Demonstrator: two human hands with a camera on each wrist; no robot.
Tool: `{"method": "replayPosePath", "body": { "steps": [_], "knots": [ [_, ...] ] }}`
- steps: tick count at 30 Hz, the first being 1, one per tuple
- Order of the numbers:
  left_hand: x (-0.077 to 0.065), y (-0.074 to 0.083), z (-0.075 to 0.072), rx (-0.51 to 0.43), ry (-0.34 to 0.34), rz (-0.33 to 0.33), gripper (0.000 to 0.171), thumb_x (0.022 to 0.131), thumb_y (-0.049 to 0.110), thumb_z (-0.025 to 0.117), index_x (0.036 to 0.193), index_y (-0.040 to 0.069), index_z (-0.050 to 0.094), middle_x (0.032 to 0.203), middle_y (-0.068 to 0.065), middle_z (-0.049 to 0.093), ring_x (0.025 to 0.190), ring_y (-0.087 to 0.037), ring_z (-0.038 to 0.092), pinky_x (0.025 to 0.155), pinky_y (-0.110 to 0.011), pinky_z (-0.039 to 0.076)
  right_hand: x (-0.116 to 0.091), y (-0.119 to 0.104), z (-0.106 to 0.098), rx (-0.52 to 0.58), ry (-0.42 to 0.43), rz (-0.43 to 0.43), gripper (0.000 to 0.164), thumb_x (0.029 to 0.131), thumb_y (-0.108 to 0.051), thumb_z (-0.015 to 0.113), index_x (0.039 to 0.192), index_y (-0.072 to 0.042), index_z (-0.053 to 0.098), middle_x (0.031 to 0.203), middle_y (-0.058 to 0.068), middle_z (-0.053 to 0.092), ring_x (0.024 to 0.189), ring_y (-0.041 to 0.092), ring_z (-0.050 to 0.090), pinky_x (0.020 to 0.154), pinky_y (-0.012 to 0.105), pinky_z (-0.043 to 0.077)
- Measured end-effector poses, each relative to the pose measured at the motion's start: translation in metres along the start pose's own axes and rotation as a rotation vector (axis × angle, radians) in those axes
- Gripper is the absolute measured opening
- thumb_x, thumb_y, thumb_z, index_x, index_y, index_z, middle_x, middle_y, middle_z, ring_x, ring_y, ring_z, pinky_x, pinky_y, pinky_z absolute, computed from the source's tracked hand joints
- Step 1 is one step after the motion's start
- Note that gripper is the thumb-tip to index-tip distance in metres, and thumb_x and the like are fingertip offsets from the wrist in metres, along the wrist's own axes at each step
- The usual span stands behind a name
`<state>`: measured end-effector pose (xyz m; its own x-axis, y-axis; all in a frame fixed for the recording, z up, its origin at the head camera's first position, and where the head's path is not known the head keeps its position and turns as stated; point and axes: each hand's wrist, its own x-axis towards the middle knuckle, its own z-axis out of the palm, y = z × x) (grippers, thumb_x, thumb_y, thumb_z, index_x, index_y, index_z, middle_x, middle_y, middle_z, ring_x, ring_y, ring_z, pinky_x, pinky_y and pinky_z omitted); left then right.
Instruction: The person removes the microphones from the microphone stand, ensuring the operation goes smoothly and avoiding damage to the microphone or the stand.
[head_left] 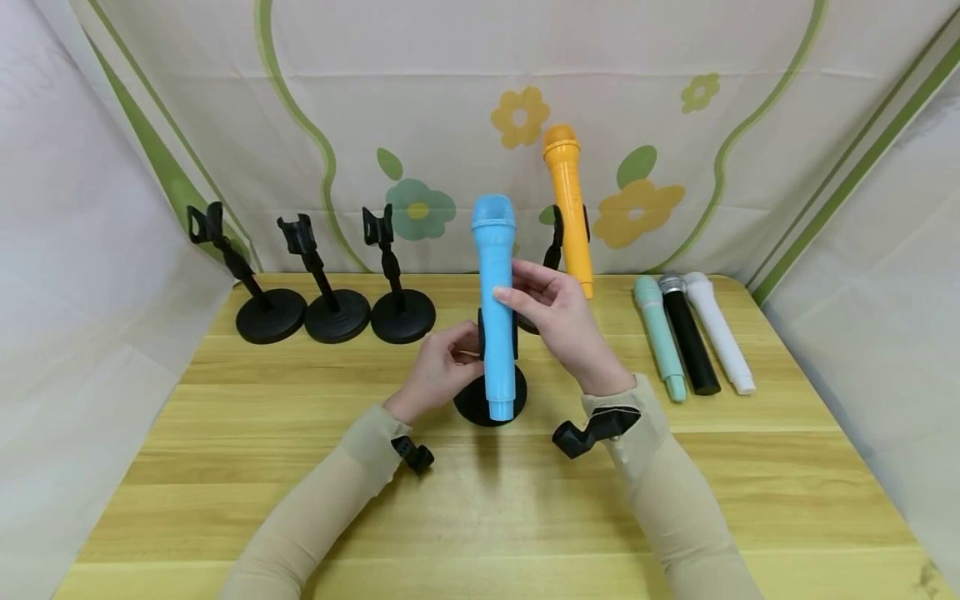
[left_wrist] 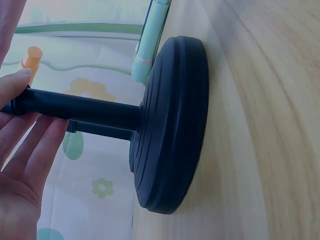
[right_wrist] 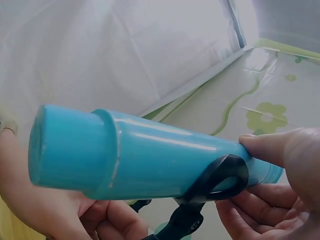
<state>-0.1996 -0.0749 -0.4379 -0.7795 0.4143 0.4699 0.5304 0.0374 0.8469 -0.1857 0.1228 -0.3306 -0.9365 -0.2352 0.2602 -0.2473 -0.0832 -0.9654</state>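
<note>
A light blue microphone (head_left: 496, 258) sits tilted in the black clip (right_wrist: 235, 167) of a desk stand, its head up and its tail end toward me. My right hand (head_left: 562, 321) grips its body above the clip, thumb on the near side and fingers behind. Lower down, my left hand (head_left: 441, 371) holds the stand's pole (left_wrist: 85, 107) between thumb and fingers. The stand's round base (left_wrist: 172, 125) rests on the table. Behind my right hand, an orange microphone (head_left: 572, 208) leans in another black stand (head_left: 553, 242), partly hidden.
Three black stands (head_left: 272, 317) with bare clips line the back left of the wooden table (head_left: 300, 467). At the right lie a mint microphone (head_left: 660, 337), a black one with a silver head (head_left: 690, 342) and a white one (head_left: 720, 333). A flowered cloth (head_left: 450, 108) hangs behind.
</note>
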Motion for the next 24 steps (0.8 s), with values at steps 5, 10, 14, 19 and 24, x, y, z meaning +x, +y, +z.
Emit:
{"method": "replayPosePath", "body": {
  "steps": [5,10,14,19,24],
  "knots": [
    [0.001,0.001,0.0,0.007,0.0,0.001,0.024,0.088,-0.01,0.073,0.106,0.005,0.071,0.101,-0.006,0.075,0.093,-0.02,0.073,0.077,-0.035,0.062,0.007,-0.002,-0.001,0.008,0.012,-0.017,0.044,0.097,-0.01,0.072,0.138,0.001,0.06,0.12,0.017,0.068,0.107,0.028,0.065,0.095,0.037,0.055],
    [0.001,0.002,0.0,0.006,0.004,-0.011,0.023,0.087,-0.01,0.074,0.106,0.003,0.071,0.102,-0.008,0.075,0.093,-0.021,0.073,0.077,-0.033,0.062,0.013,-0.006,0.0,0.013,0.022,-0.025,0.045,0.096,-0.012,0.073,0.138,0.0,0.061,0.119,0.017,0.068,0.106,0.028,0.065,0.095,0.037,0.055],
    [0.001,0.002,0.001,0.006,0.009,-0.009,0.023,0.087,-0.01,0.075,0.107,0.0,0.07,0.103,-0.013,0.074,0.094,-0.026,0.073,0.077,-0.035,0.062,0.018,-0.007,0.0,0.016,0.031,-0.032,0.044,0.097,-0.011,0.072,0.137,0.001,0.061,0.119,0.017,0.068,0.106,0.028,0.065,0.095,0.037,0.054],
    [0.001,0.002,0.0,0.011,0.01,-0.019,0.023,0.086,-0.01,0.075,0.107,0.0,0.07,0.103,-0.014,0.074,0.094,-0.027,0.073,0.077,-0.034,0.062,0.022,-0.008,0.0,0.014,0.035,-0.04,0.043,0.097,-0.011,0.071,0.137,0.002,0.061,0.119,0.017,0.068,0.106,0.027,0.065,0.096,0.036,0.053],
    [0.001,0.001,0.0,0.013,0.001,-0.015,0.023,0.086,-0.01,0.074,0.105,0.004,0.07,0.103,-0.008,0.075,0.094,-0.021,0.073,0.077,-0.034,0.062,0.024,-0.009,-0.001,0.01,0.039,-0.041,0.042,0.098,-0.01,0.07,0.137,0.002,0.061,0.119,0.016,0.068,0.106,0.026,0.065,0.097,0.037,0.052]
  ]
}}
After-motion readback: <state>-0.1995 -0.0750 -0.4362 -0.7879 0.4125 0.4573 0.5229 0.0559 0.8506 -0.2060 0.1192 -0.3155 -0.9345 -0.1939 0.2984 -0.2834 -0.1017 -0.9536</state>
